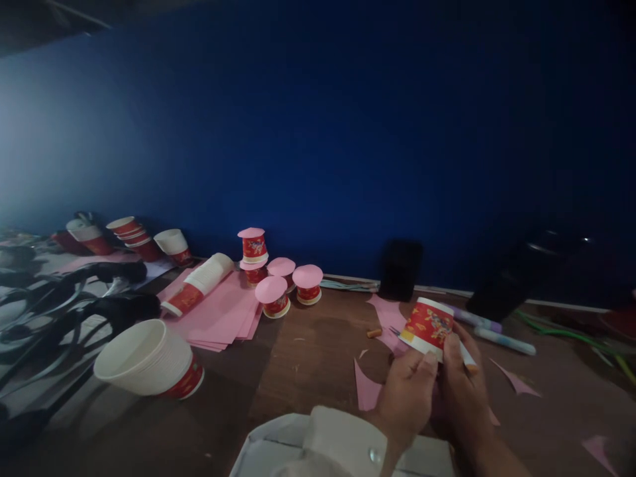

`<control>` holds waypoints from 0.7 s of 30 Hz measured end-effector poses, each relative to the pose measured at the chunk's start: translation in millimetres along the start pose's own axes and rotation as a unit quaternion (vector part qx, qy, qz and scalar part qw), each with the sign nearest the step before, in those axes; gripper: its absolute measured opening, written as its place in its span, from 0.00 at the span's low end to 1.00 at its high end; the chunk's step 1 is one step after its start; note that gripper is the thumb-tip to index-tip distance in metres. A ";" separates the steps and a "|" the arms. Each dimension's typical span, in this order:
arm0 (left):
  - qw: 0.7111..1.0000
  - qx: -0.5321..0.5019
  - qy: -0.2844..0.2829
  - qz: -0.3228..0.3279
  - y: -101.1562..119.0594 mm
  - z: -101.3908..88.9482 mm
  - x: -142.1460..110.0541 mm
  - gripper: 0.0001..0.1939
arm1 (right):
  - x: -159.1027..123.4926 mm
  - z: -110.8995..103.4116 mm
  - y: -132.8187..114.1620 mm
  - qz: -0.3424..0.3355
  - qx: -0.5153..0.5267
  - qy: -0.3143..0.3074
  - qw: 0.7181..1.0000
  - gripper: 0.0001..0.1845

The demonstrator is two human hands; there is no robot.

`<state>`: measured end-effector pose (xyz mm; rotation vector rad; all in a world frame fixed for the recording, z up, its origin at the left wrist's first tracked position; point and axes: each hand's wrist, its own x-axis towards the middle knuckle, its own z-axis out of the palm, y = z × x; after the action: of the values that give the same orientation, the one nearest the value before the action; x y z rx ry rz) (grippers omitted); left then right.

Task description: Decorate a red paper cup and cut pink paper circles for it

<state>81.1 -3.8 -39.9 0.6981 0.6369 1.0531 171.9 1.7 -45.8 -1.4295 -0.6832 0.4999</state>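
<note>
My left hand [405, 397] and my right hand [460, 391] are together low in the head view, both closed round a red printed paper cup [427, 326] held on its side above the brown table [308, 358]. A white pen or marker [468, 358] pokes out from between the fingers of my right hand. Pink paper offcuts [366, 387] lie on the table just left of my hands. A white sleeve cuff [342, 440] covers my left wrist.
A stack of white cups [149, 361] lies on its side at the left. Pink sheets [223, 315] hold another cup stack [199, 283]. Cups capped with pink discs [283, 285] stand by the blue wall. Markers [504, 342], a dark box [400, 270], and black cables [74, 311] lie around.
</note>
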 end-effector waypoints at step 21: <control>0.972 -0.222 0.078 0.025 13.5 -3.8 25.1 0.21 | -15.5 -10.0 -7.1 -0.430 -0.205 -0.015 0.879 0.19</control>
<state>79.9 24.5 -35.2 0.2434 0.4950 1.2532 167.0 -16.8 -40.8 -1.3296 -1.4090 -0.3487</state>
